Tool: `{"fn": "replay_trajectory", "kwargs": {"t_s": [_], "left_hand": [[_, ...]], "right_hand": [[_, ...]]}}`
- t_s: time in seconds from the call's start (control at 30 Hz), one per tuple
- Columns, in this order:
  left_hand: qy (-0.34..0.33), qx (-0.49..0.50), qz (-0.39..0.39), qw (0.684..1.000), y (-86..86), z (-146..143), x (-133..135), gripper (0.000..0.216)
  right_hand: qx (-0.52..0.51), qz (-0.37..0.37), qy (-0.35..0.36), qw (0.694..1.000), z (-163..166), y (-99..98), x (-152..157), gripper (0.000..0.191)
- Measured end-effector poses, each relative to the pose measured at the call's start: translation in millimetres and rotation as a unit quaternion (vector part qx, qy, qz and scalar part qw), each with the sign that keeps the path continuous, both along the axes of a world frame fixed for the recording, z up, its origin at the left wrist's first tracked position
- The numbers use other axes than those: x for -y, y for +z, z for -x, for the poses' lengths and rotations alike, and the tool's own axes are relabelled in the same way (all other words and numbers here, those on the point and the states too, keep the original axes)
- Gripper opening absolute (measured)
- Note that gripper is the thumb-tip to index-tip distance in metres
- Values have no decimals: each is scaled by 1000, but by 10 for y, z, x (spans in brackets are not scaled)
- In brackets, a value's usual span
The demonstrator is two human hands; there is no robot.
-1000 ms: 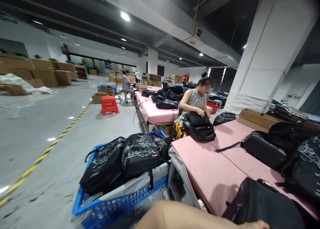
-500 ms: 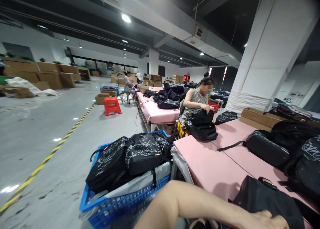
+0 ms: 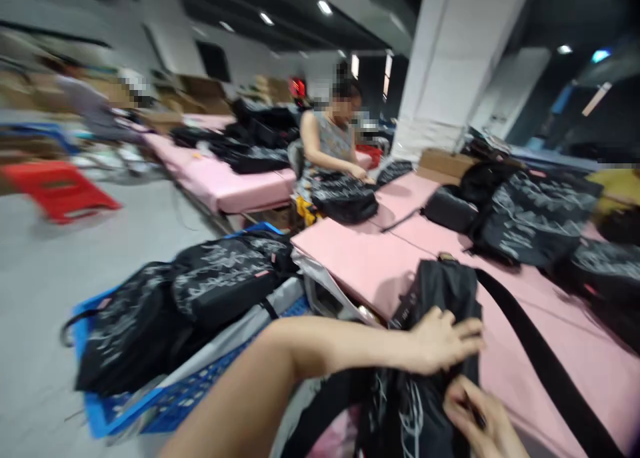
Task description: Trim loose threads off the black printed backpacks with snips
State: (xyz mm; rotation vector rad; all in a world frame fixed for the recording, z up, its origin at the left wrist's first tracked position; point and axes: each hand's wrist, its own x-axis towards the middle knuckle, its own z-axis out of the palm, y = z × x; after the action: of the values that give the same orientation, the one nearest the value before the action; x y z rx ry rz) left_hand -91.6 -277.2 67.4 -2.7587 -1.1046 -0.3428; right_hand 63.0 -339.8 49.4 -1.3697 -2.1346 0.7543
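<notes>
A black backpack [image 3: 447,285] with white scribbled lines lies in front of me at the table edge, its wide black strap [image 3: 545,365] trailing to the right. My left hand [image 3: 440,341] rests on it from above, fingers spread apart. Just below, my right hand [image 3: 483,415] is closed in a pinch against the bag's side. A small dark bit shows between its fingers, too blurred to name. Across the table a seated co-worker handles another black backpack [image 3: 345,201] with both hands.
At my left stands a blue plastic crate [image 3: 93,405] filled with printed black backpacks [image 3: 220,278]. More backpacks [image 3: 535,211] lie along the right of the pink table [image 3: 345,255], near a cardboard box [image 3: 443,167]. A red stool [image 3: 60,188] stands on the floor, and a pillar [image 3: 440,65] rises behind.
My view has swung right and down. The backpack before me now stands more lengthwise, my left hand is spread on it, and my right hand has come into sight.
</notes>
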Motion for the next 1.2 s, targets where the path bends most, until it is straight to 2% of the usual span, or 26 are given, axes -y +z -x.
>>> {"fn": "replay_trajectory", "kwargs": {"t_s": [0.03,0.1,0.13,0.2,0.27,0.3,0.4,0.5,0.57,0.7,0.8,0.93,1.07,1.2], "left_hand": [[-8,13,18,1000,-5,4,-1,59],[-69,62,60,994,-15,54,-14,66],[-90,113,80,986,-22,104,-8,64],[-78,226,121,963,-45,241,69,48],[-107,227,156,955,-81,381,239,36],[-116,211,161,957,-106,435,347,37],[-87,184,168,965,-220,481,680,40],[-31,237,174,955,-383,391,939,23],[-11,290,152,945,-501,311,1062,4],[-24,345,91,934,-674,225,1187,20],[-62,310,77,946,-674,244,1181,20],[-106,191,78,973,-519,311,1134,16],[-71,103,41,991,-370,355,1145,15],[-48,58,46,996,-348,368,1156,16]], "right_hand": [[3,25,19,999,-56,6,56,25],[-31,38,80,996,-139,46,135,21],[-40,36,78,996,-169,77,162,17],[-41,41,91,994,-215,145,207,14],[-32,46,105,993,-251,202,253,19],[-29,45,111,992,-267,219,277,21],[-31,35,118,992,-293,204,349,21],[-56,0,106,993,-292,97,439,7],[-77,-46,89,992,-296,-4,512,9],[-55,-165,107,979,-359,-195,639,16],[1,-254,128,959,-414,-276,690,19],[38,-305,124,943,-423,-284,699,18],[46,-324,128,936,-375,-247,666,19],[42,-331,136,933,-336,-226,631,20]]}}
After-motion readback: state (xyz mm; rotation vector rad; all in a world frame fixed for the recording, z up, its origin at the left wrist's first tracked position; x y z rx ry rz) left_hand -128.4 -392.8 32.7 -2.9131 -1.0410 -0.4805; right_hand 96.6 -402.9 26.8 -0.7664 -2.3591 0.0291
